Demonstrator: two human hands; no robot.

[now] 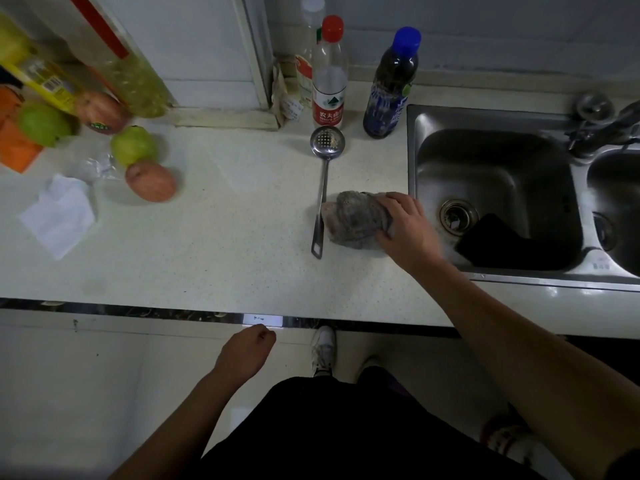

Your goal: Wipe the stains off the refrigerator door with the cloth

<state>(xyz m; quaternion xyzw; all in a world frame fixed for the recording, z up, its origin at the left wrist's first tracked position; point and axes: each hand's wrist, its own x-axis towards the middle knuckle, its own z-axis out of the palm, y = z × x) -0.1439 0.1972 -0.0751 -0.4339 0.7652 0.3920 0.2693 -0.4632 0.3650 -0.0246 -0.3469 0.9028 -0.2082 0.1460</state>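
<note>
Right hand [403,225] clamps the crumpled grey cloth [355,221] on the pale speckled worktop [225,220] at three o'clock, presumably for pickup; left hand [247,351] hangs loosely curled, empty; refrigerator door unseen.

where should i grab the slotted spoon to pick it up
Grip the slotted spoon mid-handle, coming from its left: the cloth and right hand crowd the right side, and the thin handle lies flat on the counter.

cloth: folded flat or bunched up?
Bunched up. The grey cloth sits in a crumpled lump on the counter beside the sink, right hand on it.
</note>
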